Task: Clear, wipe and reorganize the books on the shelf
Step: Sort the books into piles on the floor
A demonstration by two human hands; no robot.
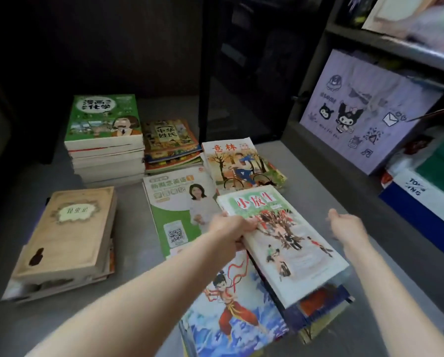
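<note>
clearing looks mostly done imo, book stacks [105, 155] all over the floor [130, 240], left hand [228, 228] fingers gripping a tree-cover book [287, 248] over the piles, right hand [344, 225] loose and empty, shelf [331, 155] wiping and restocking still to go

The green book [103, 117] at the back reads "漫画化学". The picture book [168, 132] beside it reads "中华姓氏". The cyclist magazine [239, 163] reads "意林". The green-and-white textbook [174, 202] reads "新概念英语 1" and bears a QR code [175, 235]. The tan hardback [71, 228] reads "昆虫记". The white book [287, 240] reads "小放牛". The blue-and-white box [416, 199] shows "TO" and "NG", with the other letters blurred.
</note>
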